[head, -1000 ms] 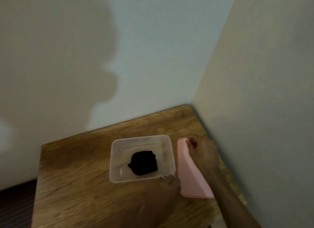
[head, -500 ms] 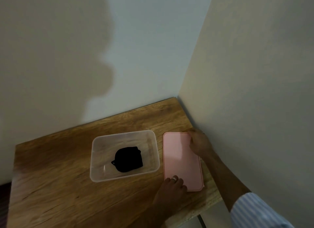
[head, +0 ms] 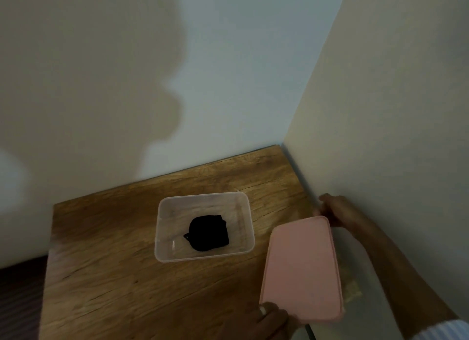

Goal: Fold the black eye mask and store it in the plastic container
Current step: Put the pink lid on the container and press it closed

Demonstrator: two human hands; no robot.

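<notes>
Far left: a soft dark shadow on the pale wall (head: 76,86), above the brown wood-grain surface (head: 114,276), which fills a corner where two walls meet

Centre of surface: clear rectangular plastic container (head: 162,228), open top, long side running left to right. Folded black eye mask (head: 208,237) lies on the container floor, roughly central, as a compact dark bundle; a small loop or tab pokes out at its left edge. Mask is apart from all four walls of the container

Right of container, separate from it: flat pink rectangular lid with rounded corners (head: 302,271). Its near end reaches past the near edge of the surface. Whether the lid rests on the wood or is raised off it: cannot tell, the picture is blurred there

Left hand (head: 269,319) at the near left corner of the lid, fingers curled with a fingertip pressed on the corner; it grips the lid's near end, the rest of the hand is dark and partly out of view

Right hand (head: 337,210) at the far right corner of the lid, beside the right wall, fingers closed around the lid's far edge. Forearm runs back toward near right, a pale striped sleeve cuff (head: 441,332) shows at the bottom corner
</notes>
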